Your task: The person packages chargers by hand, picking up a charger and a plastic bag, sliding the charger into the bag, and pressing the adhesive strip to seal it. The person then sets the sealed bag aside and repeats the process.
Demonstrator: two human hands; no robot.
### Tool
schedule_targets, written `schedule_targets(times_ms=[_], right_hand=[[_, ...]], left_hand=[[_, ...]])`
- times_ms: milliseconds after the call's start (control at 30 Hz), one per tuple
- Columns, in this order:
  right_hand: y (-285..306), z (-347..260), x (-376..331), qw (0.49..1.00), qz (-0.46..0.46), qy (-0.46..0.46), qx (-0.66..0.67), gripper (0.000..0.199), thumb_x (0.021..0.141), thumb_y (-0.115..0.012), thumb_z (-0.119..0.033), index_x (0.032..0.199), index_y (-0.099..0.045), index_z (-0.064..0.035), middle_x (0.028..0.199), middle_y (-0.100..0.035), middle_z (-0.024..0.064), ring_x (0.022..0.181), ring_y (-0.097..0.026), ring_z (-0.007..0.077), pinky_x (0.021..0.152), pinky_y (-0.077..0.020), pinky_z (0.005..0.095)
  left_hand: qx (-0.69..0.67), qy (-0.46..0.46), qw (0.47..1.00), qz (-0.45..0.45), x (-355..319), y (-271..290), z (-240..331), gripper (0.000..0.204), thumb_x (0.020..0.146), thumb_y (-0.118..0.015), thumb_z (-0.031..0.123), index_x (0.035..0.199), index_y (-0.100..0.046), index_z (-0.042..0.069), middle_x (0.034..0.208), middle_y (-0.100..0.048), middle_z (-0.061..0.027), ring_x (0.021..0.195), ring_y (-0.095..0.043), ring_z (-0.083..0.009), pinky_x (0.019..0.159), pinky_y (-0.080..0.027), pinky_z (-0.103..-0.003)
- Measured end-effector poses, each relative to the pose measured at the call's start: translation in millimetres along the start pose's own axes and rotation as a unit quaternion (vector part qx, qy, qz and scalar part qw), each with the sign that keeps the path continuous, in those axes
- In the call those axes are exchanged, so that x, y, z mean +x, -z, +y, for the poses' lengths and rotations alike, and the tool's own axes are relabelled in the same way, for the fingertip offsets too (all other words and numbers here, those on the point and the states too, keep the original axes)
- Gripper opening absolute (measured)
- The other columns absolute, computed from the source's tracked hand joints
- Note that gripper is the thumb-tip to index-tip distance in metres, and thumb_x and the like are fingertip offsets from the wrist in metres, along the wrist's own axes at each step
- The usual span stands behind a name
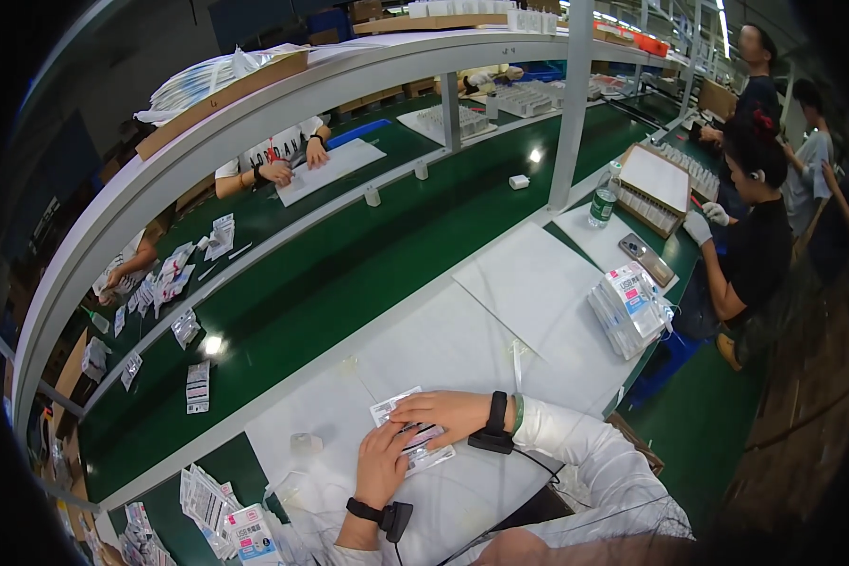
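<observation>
A flat white printed packet point(428, 462) lies on the white work surface in front of me. My right hand point(440, 413) reaches across its upper part, fingers stretched out flat. Against its left side rests my left hand point(383, 460), fingers extended over the packet and close to the right hand's fingertips. Both hands press on the packet from above, covering its middle. A small translucent white piece point(306, 444) sits left of my left hand.
A stack of packets point(629, 311) stands to the right, near a phone point(647, 258) and a bottle point(603, 200). More packets point(209, 509) lie at lower left. Beyond the table runs a green conveyor belt point(321, 292) with items on it. Co-workers sit opposite and at right.
</observation>
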State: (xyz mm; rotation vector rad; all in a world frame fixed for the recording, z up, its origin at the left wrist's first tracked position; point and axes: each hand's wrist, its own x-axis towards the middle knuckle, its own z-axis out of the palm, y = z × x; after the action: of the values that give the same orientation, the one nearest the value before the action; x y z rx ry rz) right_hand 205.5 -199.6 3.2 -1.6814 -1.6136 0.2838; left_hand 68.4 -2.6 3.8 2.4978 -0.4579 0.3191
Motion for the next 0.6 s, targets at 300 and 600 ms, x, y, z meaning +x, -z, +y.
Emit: schedule_targets(times_ms=[300, 600], right_hand=[[19.9, -2.9, 7.4, 0.998, -0.035, -0.033, 0.035, 0.074, 0.085, -0.073, -0.032, 0.143, -0.041, 0.0015, 0.148, -0.04, 0.0218, 0.138, -0.037, 0.038, 0.115, -0.0305, 0.0434], [121.6, 77.0, 80.5, 0.981, 0.09, -0.162, -0.059, 0.065, 0.09, -0.069, -0.027, 0.145, -0.042, -0.006, 0.152, -0.035, 0.0184, 0.142, -0.032, 0.0349, 0.114, -0.0311, 0.0423]], left_hand=[[-0.016, 0.018, 1.0, -0.01, -5.5, 0.4, 3.7, 0.052, 0.074, -0.059, 0.003, 0.125, -0.063, 0.015, 0.136, -0.056, -0.0069, 0.126, -0.051, -0.0295, 0.108, -0.037, -0.046], [-0.042, 0.048, 0.996, -0.054, 1.4, 8.1, 7.3, 0.056, 0.079, -0.064, 0.008, 0.133, -0.057, 0.021, 0.145, -0.049, -0.0007, 0.135, -0.044, -0.0221, 0.112, -0.033, -0.043]])
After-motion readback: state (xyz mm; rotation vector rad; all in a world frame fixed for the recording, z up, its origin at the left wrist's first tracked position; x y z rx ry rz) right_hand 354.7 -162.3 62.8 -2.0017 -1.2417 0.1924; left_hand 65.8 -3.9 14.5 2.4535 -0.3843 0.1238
